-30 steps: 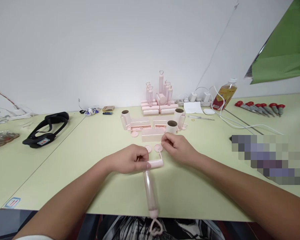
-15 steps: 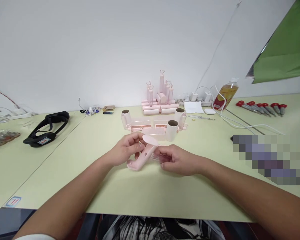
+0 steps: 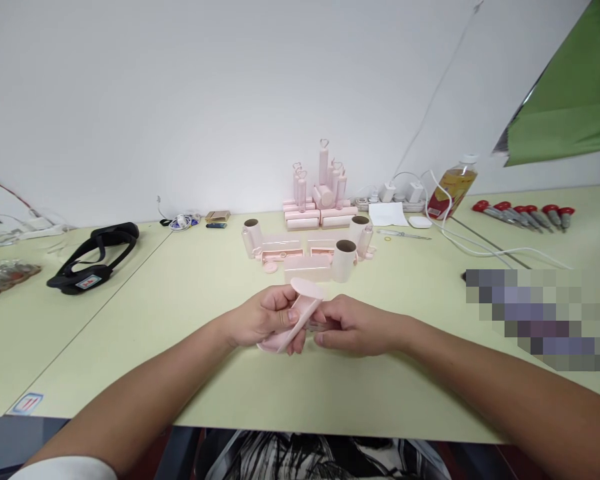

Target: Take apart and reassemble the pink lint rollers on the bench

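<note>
Both my hands meet over the pale green table (image 3: 220,380), holding one pink lint-roller frame (image 3: 300,317) tilted up off the surface. My left hand (image 3: 265,319) is closed round its lower end. My right hand (image 3: 353,325) is closed on the other side, where a clear handle part is mostly hidden by the fingers. A round pink cap sits at the frame's upper end. Just beyond my hands lie a pink box (image 3: 307,268) and a cardboard paper roll (image 3: 344,260).
Further back stand stacked pink roller parts (image 3: 320,200), more cardboard rolls (image 3: 251,237) and pink trays. A black headset (image 3: 93,260) lies at left. A bottle (image 3: 450,190), white cables, chargers and red-handled screwdrivers (image 3: 523,217) are at right. A blurred patch covers the right table area.
The roller lay flat toward me with its clear handle over the table edge; both hands lifted and turned it, and now hold the pink frame tilted between them, slightly closer to me.
</note>
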Tool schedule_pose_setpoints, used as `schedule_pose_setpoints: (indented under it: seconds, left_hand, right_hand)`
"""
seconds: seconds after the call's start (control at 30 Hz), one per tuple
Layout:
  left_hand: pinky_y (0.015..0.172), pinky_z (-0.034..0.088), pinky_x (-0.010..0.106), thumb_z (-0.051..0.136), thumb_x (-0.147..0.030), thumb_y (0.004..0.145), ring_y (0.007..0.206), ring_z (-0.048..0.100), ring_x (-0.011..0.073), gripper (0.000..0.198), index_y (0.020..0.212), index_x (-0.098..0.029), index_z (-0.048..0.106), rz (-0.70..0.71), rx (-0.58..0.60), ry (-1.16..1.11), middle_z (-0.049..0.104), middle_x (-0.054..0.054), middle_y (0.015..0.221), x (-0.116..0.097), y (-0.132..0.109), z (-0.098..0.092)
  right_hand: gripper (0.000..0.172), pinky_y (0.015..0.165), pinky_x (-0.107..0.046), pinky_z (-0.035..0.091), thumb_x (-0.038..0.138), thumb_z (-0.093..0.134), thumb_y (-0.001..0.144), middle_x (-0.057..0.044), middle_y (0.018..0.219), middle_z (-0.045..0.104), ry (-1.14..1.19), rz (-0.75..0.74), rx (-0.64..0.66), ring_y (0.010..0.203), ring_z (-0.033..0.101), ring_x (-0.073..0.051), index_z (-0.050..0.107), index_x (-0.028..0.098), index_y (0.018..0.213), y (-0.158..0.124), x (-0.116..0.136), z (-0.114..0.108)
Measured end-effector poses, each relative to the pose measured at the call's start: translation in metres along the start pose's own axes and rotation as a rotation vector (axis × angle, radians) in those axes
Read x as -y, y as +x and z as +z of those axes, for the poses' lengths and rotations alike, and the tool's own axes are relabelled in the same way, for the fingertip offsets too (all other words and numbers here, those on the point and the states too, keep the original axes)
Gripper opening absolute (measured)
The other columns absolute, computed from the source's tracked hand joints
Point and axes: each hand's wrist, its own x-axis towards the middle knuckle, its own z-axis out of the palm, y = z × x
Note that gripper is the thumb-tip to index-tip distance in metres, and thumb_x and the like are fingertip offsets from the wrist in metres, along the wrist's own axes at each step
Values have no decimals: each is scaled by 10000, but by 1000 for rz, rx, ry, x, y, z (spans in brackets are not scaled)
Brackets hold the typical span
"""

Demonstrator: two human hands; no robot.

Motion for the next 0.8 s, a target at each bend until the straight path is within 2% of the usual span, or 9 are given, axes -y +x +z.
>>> schedule_pose_setpoints:
  seconds: [0.13, 0.27, 0.4, 0.5, 0.7, 0.8]
  left_hand:
    - [458, 394, 178, 606, -382, 874, 476, 540, 96, 327, 1039, -99, 613, 61, -23, -45, 636, 60, 613, 1, 2, 0]
    - [446, 371, 170, 593, -353, 887, 464, 520, 84, 288, 1022, -100, 627, 90, -6, -40, 625, 55, 612, -6, -1, 2]
    - [458, 387, 205, 637, -346, 851, 488, 550, 97, 283, 988, -99, 653, 121, 81, -6, 628, 78, 750, -17, -10, 6]
    - [454, 363, 212, 637, -350, 847, 489, 537, 90, 273, 960, -102, 661, 155, 60, 37, 613, 90, 817, -20, -13, 10]
    - [477, 343, 203, 599, -369, 878, 481, 499, 92, 279, 981, -114, 647, 101, 30, 26, 572, 35, 620, -13, -10, 9]
    - [532, 411, 222, 603, -350, 881, 536, 568, 120, 330, 1094, -98, 623, 33, 47, 35, 639, 71, 656, -13, -10, 5]
  right_hand:
    - [179, 519, -216, 285, 333, 521, 865, 58, 637, 379, -54, 42, -45, 563, 340, -89, 509, 168, 798, 1, -4, 1]
    - [199, 508, -207, 270, 330, 530, 867, 68, 620, 373, -52, 11, -77, 548, 331, -82, 443, 187, 760, 1, 3, 1]
    - [164, 513, -199, 278, 308, 528, 879, 77, 595, 375, -60, -80, -75, 523, 343, -77, 455, 189, 794, -2, 24, 0]
    - [133, 518, -198, 281, 298, 527, 884, 72, 598, 397, -95, -93, -86, 525, 362, -80, 483, 183, 833, -4, 33, -1]
    - [133, 502, -197, 266, 308, 535, 880, 72, 591, 392, -85, -43, -82, 521, 349, -83, 522, 179, 849, -4, 23, -2]
    - [124, 510, -196, 282, 294, 534, 884, 75, 601, 367, -48, -46, -12, 524, 343, -79, 550, 171, 895, -5, 19, -6]
